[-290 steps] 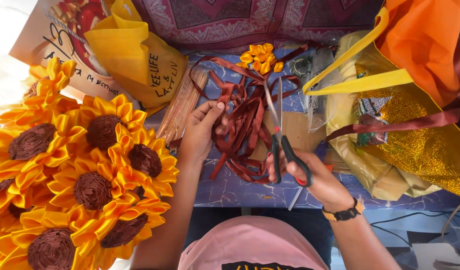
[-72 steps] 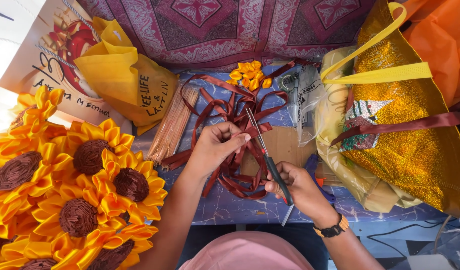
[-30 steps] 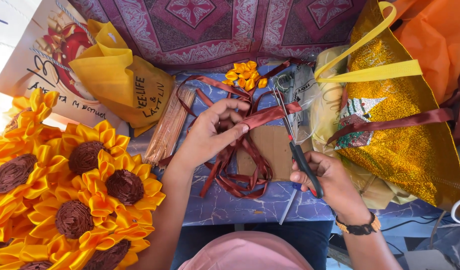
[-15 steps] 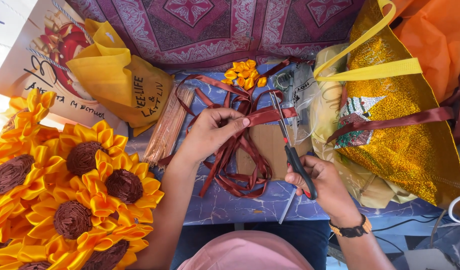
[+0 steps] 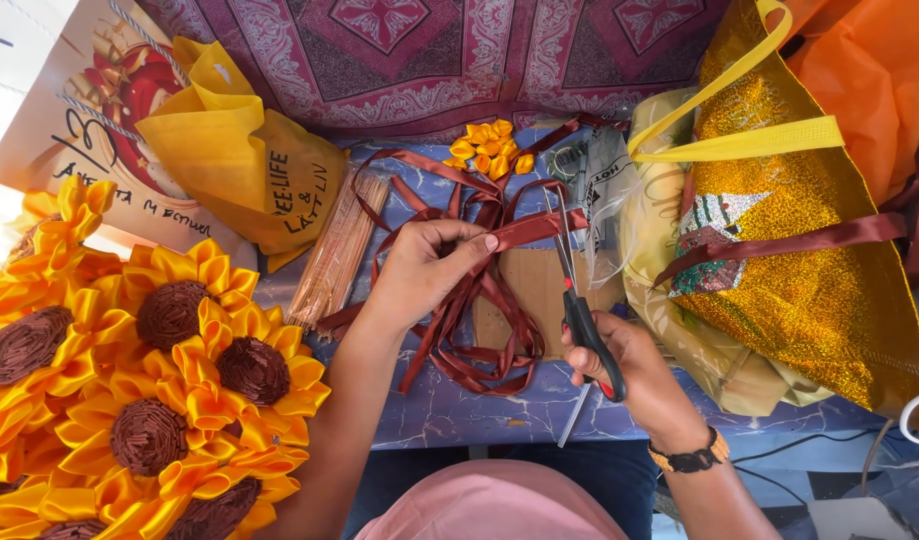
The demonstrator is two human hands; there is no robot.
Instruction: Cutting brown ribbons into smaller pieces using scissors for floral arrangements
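Up top, a maroon patterned cloth with pale scrollwork [image 5: 430, 50], spread across the back. Far right, a big glittery gold tote bag with yellow webbing handles [image 5: 790, 260], slumped beside an orange fabric sheet [image 5: 870, 70]. Lower left, a bunch of large yellow ribbon sunflowers with brown coiled centres [image 5: 150, 370]. Behind them, a crumpled yellow fabric bag [image 5: 240, 170]. Down the middle, a blue marbled table surface [image 5: 460, 410], and on it a loose tangle of dark red satin ribbon [image 5: 480, 340], looping over a brown cardboard piece [image 5: 530, 290]. Beside the tangle, a bundle of thin wooden sticks [image 5: 340, 250], lying at a slant. Left hand [image 5: 420, 275] pinching one ribbon strand, pulled taut to the right. Right hand [image 5: 630, 365] clenched around the handles of black-handled steel scissors [image 5: 575, 300], blades pointing up and meeting the taut strand near its end. Whether blades closed or parted: cannot tell. At the back, a small cluster of folded yellow ribbon petals [image 5: 490, 145].
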